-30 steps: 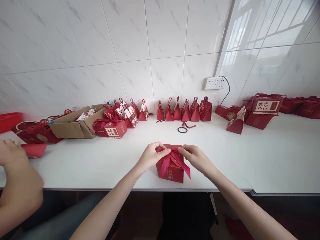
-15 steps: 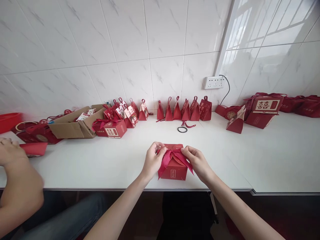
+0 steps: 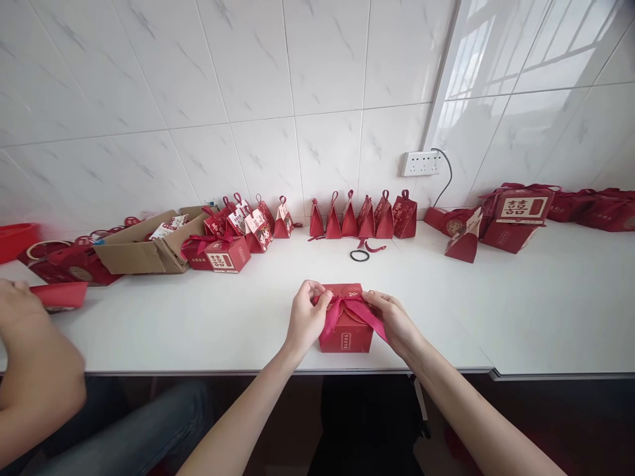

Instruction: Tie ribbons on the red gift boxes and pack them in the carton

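A red gift box [image 3: 346,338] with gold print stands near the front edge of the white table, directly before me. Across its top runs a crimson ribbon [image 3: 354,308] tied in a bow, its tails hanging down the front. My left hand [image 3: 310,314] pinches the bow's left loop between thumb and fingertips. On the other side, my right hand [image 3: 391,316] grips the right loop the same way. The fingers partly cover both loops.
Small red triangular boxes [image 3: 366,218] line the wall, with a black ring [image 3: 360,255] before them. A cardboard box [image 3: 143,248] and ribboned boxes [image 3: 218,254] stand left. At far left a co-worker's hand [image 3: 22,304] is by a red piece [image 3: 62,295]. Stacked boxes [image 3: 518,215] stand right.
Both my hands keep hold of the ribbon, the right moving slightly outward. The ribbon tails have shifted a little. The co-worker's arm has moved slightly left with the red piece.
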Motion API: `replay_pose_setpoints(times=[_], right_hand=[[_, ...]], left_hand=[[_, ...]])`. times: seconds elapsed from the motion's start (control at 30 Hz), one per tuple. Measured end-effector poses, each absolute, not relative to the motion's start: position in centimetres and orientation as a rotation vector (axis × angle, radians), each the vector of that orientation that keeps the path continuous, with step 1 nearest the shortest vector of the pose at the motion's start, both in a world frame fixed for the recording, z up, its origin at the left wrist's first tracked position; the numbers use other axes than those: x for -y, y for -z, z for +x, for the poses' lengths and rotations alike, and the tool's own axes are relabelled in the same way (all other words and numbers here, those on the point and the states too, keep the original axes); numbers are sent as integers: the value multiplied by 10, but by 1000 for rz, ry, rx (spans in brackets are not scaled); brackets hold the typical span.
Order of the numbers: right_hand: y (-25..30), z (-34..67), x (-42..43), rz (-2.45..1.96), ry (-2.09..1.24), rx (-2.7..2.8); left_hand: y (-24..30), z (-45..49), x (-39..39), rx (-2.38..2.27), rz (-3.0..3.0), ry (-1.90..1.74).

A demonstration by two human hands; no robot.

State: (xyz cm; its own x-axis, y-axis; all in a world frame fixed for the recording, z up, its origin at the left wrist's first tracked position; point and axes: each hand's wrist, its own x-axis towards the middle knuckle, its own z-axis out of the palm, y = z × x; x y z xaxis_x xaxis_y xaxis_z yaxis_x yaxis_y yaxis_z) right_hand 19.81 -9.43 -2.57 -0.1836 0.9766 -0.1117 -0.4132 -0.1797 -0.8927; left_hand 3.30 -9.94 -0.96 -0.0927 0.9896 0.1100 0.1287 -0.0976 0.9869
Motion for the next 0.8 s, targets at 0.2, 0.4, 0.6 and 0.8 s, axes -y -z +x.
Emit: replay_pose_setpoints(times=[0.2,0.4,0.6,0.8], right_hand=[[27,206,95,-907,-1623,1041],[27,210,94,-936,-1615,1176],[28,216,91,-1005,-1554,1302],[36,236,91,-1161,-1271,1402]], left_hand=[[-3,17,92,-1149,1233,-1103],[-11,1,85,-1070,1288,-1030],[-10,-7,87,-1156,1523,-1015],[4,-10,94,-1126,1144,-1011]])
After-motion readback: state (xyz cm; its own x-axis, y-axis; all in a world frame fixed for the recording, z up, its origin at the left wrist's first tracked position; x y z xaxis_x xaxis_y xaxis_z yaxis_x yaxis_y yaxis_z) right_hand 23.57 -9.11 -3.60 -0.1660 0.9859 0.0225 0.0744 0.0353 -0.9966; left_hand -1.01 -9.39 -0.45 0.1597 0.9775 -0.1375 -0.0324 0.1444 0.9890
